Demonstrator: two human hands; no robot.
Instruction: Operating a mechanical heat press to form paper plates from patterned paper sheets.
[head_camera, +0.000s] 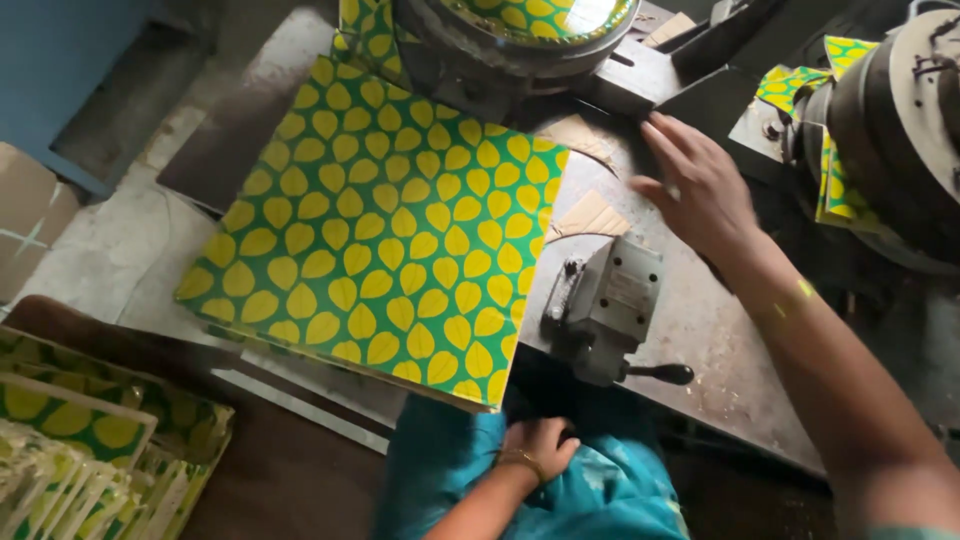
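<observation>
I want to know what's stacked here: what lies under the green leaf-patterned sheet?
The sheet tops a stack of similar sheets, visible only as edges, resting on the metal table. Anything beneath is covered.

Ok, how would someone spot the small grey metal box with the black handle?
Start at the big green sheet with yellow leaves on the metal table. Just right of its lower edge sits the grey box, the only blocky metal part there, with a black handle.

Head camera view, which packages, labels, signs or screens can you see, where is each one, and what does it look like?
Brown cardboard box: far left edge, plain, pale tape crossing its top.
Pale rectangular label plate: on the grey metal valve block, on the worn metal bench, below the right hand; print too small to tell.
Signs or screens: none.
</observation>
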